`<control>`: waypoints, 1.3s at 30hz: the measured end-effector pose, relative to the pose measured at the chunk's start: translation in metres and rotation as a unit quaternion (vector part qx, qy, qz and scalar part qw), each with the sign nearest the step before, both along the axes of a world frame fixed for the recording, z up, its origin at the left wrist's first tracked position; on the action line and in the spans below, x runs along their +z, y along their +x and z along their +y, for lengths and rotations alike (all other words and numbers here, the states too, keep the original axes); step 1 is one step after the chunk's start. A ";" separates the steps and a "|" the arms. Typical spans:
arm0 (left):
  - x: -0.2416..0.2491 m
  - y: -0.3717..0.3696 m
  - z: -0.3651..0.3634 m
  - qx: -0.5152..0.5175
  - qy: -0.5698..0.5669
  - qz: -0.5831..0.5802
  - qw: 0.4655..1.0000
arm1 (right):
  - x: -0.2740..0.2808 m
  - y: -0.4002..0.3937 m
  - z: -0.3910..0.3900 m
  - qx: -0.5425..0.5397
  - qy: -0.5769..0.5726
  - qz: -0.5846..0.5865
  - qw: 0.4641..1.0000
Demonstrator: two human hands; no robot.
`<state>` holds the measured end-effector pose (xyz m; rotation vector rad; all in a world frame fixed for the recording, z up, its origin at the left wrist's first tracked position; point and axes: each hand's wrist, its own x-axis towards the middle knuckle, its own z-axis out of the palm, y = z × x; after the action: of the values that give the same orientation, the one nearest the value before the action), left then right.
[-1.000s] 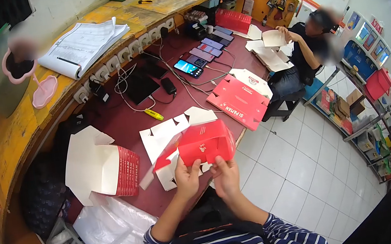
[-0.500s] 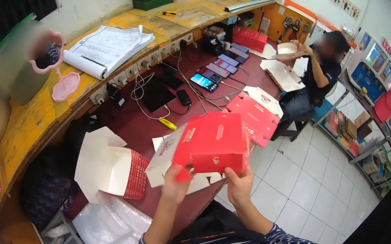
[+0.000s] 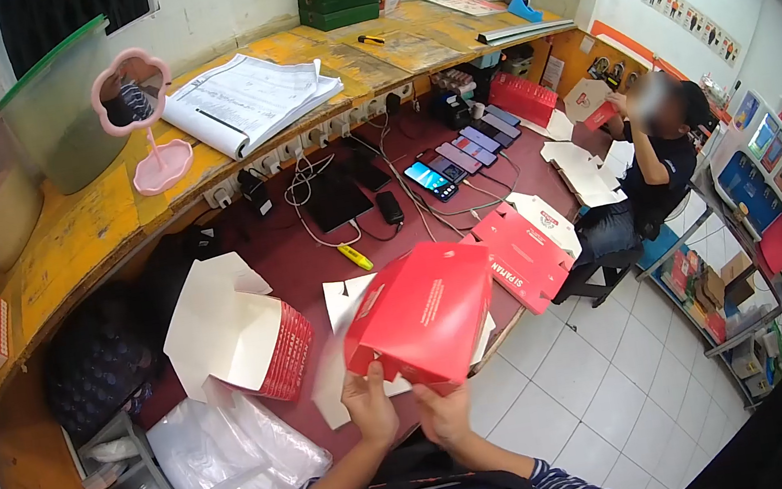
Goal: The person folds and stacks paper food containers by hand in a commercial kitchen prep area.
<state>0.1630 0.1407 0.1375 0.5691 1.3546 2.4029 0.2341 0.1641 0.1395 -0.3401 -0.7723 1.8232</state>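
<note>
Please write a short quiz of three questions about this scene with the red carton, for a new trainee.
1. True or false: both hands grip the red box at its lower edge.
2. What stands left of it on the desk? A) an opened red and white box B) a laptop C) a kettle
3. Fill in: the row of phones lies near the ____ strip on the wall side.

Key: 1 true: left hand and right hand both hold it. 2 A. 3 socket.
</note>
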 end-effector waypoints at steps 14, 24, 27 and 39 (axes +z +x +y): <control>-0.004 -0.095 -0.045 -0.390 -0.049 -0.237 0.889 | -0.005 0.093 0.067 0.242 -0.123 -0.068 0.960; -0.029 -0.038 -0.044 -0.435 -0.099 0.072 0.892 | 0.009 0.042 0.041 0.053 -0.060 -0.095 0.992; -0.010 -0.017 -0.041 -0.525 0.192 -0.350 0.752 | 0.004 0.033 0.032 0.014 0.023 -0.082 0.996; 0.012 -0.029 -0.014 -0.265 -0.049 -0.011 0.963 | 0.004 0.025 0.034 -0.032 0.007 -0.119 0.992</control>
<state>0.1341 0.1267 0.1496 0.7629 1.1269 1.8944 0.2595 0.1979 0.1430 -0.5742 -0.9258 1.7358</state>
